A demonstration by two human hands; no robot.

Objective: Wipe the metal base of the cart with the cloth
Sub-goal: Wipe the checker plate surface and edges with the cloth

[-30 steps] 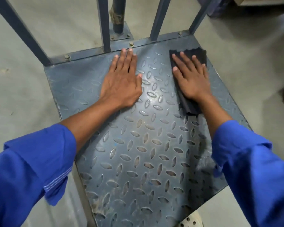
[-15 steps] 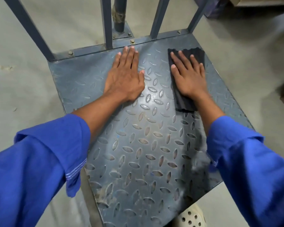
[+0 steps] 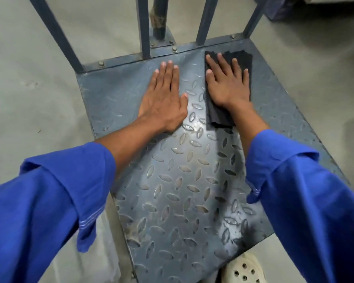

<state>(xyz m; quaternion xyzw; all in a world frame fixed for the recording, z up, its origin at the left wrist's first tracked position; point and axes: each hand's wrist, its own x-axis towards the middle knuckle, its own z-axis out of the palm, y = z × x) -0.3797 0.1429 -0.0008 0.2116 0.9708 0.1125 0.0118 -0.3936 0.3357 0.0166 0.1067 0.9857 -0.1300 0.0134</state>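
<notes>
from my head view, my right hand (image 3: 227, 86) presses flat, fingers straight and spread, on the black cloth (image 3: 241, 58) near the far edge of the metal base (image 3: 184, 180). my left hand (image 3: 164, 99) lies flat beside it on bare metal.

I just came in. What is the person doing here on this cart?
A person is wiping the cart's metal base with a dark cloth. The right hand presses flat on the cloth at the far right part of the base, close to the upright bars. The left hand rests flat on the bare metal beside it, not touching the cloth. A dirty patch shows near the front edge.
</notes>
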